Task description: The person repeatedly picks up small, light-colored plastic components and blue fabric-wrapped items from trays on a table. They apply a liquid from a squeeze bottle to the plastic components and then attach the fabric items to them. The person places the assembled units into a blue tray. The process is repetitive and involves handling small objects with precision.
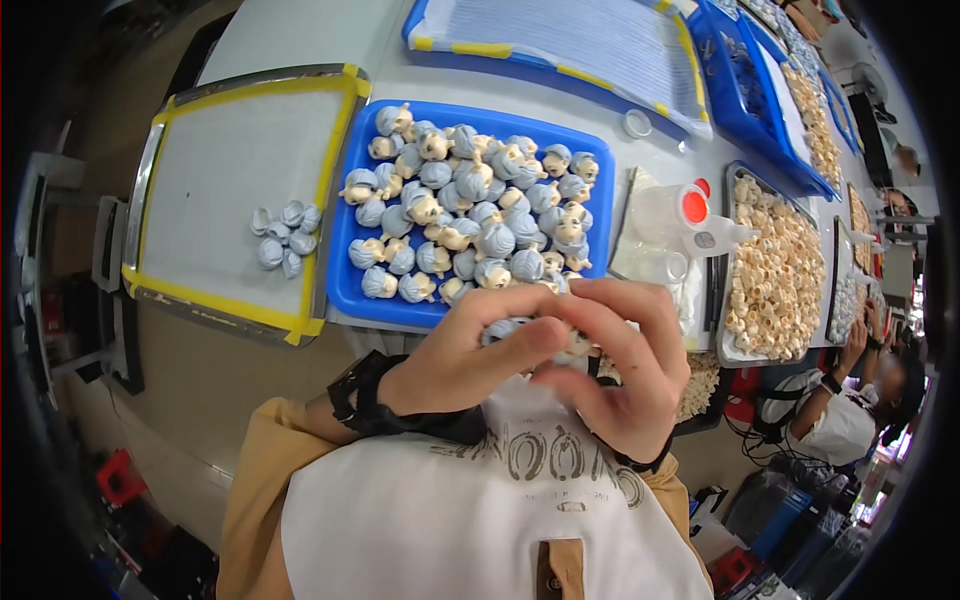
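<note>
In front of my chest, both hands close round a small doll head [575, 349] with a pale face and grey-blue hair. My left hand [470, 350] grips it from the left, thumb stretched across the hair side. From the right, my right hand [635, 365] curls its fingers over the top, with the thumb below. Fingers hide much of the head, so whether it is one piece or two cannot be made out. Just beyond my hands, a blue tray [337, 290] holds many similar doll heads with grey-blue hair.
Several grey-blue hair shells [290, 235] lie on a yellow-taped framed screen [215, 200] at left. White bottles [660, 208] with a red cap stand right of the tray. Beyond them, a metal tray [730, 355] holds cream pieces. A lined blue tray [560, 40] lies behind. Another person [835, 410] works far right.
</note>
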Motion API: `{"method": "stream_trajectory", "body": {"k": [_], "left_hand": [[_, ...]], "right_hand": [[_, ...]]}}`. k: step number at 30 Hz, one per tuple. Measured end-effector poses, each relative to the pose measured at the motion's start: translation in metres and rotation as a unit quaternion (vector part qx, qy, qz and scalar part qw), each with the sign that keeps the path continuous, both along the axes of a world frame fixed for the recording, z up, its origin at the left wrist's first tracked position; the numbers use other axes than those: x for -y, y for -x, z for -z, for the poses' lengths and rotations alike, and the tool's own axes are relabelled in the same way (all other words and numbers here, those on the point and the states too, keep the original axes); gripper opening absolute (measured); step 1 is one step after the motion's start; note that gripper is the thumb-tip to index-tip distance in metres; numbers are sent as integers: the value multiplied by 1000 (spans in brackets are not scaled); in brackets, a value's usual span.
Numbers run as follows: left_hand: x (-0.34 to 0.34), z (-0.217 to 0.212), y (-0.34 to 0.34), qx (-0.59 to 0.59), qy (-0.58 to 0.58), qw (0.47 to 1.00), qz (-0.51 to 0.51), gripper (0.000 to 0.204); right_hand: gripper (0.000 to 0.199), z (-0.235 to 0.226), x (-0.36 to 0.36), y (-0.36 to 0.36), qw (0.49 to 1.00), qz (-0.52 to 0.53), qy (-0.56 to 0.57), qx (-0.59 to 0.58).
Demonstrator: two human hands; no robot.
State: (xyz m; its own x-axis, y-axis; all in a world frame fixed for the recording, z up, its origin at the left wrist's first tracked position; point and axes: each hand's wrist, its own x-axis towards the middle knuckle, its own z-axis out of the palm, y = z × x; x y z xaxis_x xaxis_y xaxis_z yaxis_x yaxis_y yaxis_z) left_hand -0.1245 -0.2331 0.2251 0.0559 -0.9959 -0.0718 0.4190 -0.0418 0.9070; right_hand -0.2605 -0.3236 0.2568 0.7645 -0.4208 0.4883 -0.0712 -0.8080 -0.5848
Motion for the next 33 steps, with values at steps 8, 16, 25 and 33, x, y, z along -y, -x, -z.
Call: {"method": "stream_trajectory", "body": {"k": [8,16,25,33], "left_hand": [[2,5,4,-4,8,999,34,43],[0,4,-1,-34,-30,998,-34,44],[6,-3,-27,-173,-67,982,-18,56],[9,7,-14,-151,-29,987,43,58]], "right_hand": [[47,18,-1,3,999,48,9,19],[64,21,0,-2,992,37,-99,67],[31,7,56,108,894,443,-62,33],[35,52,91,181,862,433,13,-263]]}}
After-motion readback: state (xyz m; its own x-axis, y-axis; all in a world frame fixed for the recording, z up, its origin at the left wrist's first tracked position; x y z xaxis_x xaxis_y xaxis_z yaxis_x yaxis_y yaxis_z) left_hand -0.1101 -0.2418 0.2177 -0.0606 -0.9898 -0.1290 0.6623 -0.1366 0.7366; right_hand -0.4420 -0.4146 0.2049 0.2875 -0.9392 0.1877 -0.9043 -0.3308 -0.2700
